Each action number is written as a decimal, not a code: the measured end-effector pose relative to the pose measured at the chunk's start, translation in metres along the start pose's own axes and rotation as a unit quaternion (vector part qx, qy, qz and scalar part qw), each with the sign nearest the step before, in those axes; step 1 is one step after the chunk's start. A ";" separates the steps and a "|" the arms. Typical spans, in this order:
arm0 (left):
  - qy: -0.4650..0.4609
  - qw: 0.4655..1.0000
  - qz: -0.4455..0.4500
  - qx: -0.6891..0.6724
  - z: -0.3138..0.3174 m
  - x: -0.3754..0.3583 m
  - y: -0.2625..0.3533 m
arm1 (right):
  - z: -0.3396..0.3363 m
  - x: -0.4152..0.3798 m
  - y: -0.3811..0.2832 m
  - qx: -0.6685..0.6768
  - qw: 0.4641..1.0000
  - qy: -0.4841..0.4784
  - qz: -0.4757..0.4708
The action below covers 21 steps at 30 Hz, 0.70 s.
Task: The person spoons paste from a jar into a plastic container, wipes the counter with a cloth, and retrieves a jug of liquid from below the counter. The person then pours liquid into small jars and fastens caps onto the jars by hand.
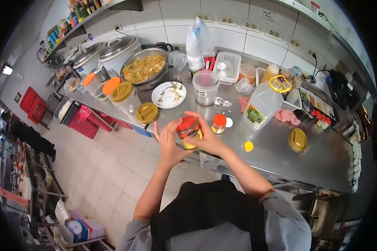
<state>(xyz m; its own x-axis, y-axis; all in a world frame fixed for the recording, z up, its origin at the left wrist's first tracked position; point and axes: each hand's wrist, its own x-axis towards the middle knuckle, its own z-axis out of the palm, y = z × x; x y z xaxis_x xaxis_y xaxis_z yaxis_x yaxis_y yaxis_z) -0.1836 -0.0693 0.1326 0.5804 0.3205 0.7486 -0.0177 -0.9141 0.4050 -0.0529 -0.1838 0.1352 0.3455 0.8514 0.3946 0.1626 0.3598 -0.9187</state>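
Note:
A small jar with a red lid and a yellow label [188,127] is held up near the counter's front edge. My left hand [168,141] is closed against its left side, and some of those fingers are hidden behind it. From the right, my right hand [208,137] wraps round the same jar with its fingers across the front. Just right of my hands stands a second small jar with a red lid [218,124], beside a white disc [228,122]. A yellow cap [249,146] lies farther right, below a large clear jug with a yellow handle [260,105].
Behind my hands are a white bowl with food scraps [169,95], a clear plastic tub [205,88] and a large bowl of noodles [145,69]. A gold lid [147,113] lies left, near the counter edge; a gold container [298,139] is right.

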 end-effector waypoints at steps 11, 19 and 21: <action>-0.075 0.989 -0.124 -0.011 0.014 -0.014 -0.013 | -0.015 0.034 0.069 0.408 0.848 0.134 0.312; 0.079 0.969 -0.211 -0.103 -0.002 -0.053 -0.032 | -0.015 0.036 0.087 0.491 0.783 0.165 0.344; 0.061 0.981 -0.175 -0.065 -0.011 -0.046 -0.030 | -0.003 0.032 0.033 0.418 0.830 0.099 0.355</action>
<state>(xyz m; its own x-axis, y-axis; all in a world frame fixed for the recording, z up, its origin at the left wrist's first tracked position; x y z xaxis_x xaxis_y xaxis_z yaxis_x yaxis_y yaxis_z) -0.2188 -0.0541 0.0916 0.4686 0.6430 0.6058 0.0572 -0.7064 0.7055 -0.0341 -0.1460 0.1175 0.2385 0.9127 -0.3320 -0.8165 0.0033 -0.5773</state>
